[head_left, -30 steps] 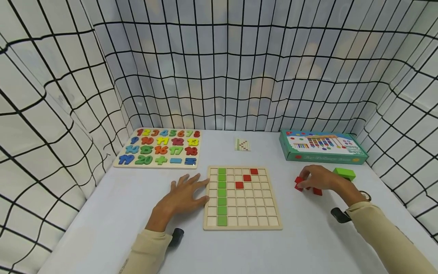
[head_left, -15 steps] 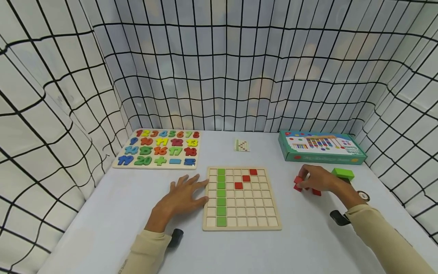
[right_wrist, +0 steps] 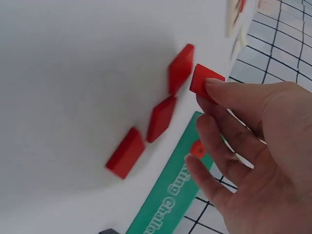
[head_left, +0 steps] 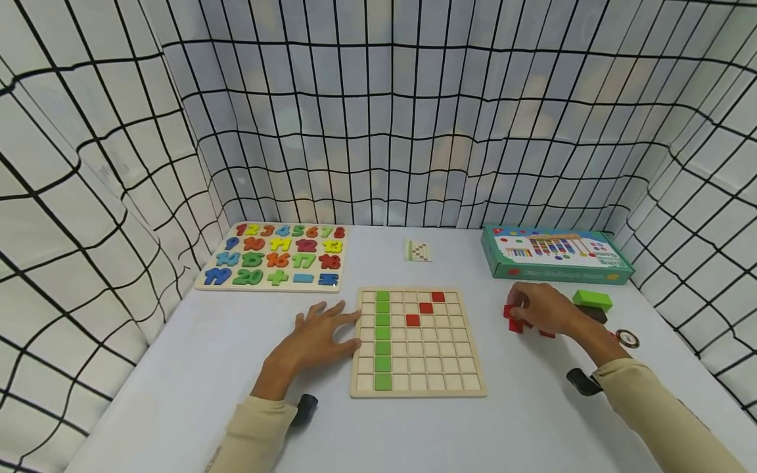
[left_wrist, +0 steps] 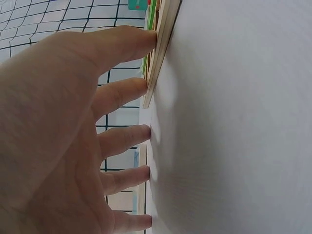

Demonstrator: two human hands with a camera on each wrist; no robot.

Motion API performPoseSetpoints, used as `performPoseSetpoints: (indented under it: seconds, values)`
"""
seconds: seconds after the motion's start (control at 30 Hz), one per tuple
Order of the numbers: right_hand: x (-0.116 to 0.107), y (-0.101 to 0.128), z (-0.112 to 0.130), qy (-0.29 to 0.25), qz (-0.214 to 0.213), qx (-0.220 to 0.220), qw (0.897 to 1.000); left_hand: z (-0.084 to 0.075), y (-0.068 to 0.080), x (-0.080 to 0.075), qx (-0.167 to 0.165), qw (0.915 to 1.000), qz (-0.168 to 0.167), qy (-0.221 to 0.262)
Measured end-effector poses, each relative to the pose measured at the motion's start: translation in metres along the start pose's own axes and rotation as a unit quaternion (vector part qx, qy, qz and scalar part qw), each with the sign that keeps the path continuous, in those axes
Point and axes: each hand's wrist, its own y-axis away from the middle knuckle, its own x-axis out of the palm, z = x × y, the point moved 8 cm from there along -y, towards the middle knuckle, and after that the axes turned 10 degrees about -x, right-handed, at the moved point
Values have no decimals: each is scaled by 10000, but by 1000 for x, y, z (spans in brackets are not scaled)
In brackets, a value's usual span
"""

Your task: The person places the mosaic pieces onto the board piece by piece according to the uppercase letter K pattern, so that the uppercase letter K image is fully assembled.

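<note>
The left hand (head_left: 316, 338) lies flat on the desk (head_left: 207, 368) with its fingers (left_wrist: 127, 89) straight and spread, holding nothing. The upper fingertips press against the 9 o'clock edge of the wooden grid board (head_left: 418, 387), which looks like a brace to keep the board from sliding.

On the board, a full column of green tiles (head_left: 382, 335) runs down the second file from the left, and three red tiles (head_left: 426, 307) step diagonally from the upper right toward the centre (each one cell down and one to the left of the last).

At about 3 o'clock from the board, well apart from it, the right hand (head_left: 544, 309) is at a small cluster of loose red tiles (right_wrist: 163, 117). The right wrist view shows its fingertips pinching one red tile (right_wrist: 204, 80) by its edge; that tile appears tilted with a corner off the desk, while three others lie flat just beside it. Thin tiles lying flat give little to grab, so an edge pinch suits them.

Just beyond the hand, at 3 o'clock, sits a green block (head_left: 593, 300), and at 1 o'clock from the board the green game box (head_left: 556, 253) lies flat. A number puzzle (head_left: 278, 256) rests at 11 o'clock, and a small pattern card (head_left: 418, 250) at 12.
</note>
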Motion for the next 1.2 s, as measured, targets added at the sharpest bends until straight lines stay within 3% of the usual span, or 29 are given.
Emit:
performPoseSetpoints:
  seconds: [0.2, 0.37, 0.67, 0.9, 1.2]
  values:
    - [-4, -13, 26, -419, -569, -505, 9962, -1, 0, 0, 2, 10000, -22, 7]
    - [11, -31, 68, -919, -800, -862, 9888, -2, 1, 0, 9, 10000, -12, 6]
    - [64, -61, 136, -1591, -478, -1342, 9769, -3, 0, -1, 88, 10000, -23, 39]
    - [86, -72, 154, -1680, -253, -1397, 9755, -2, 0, 0, 81, 10000, -7, 27]
    - [94, -77, 155, -1408, -96, -1198, 9827, -2, 0, 1, 40, 10000, 11, 5]
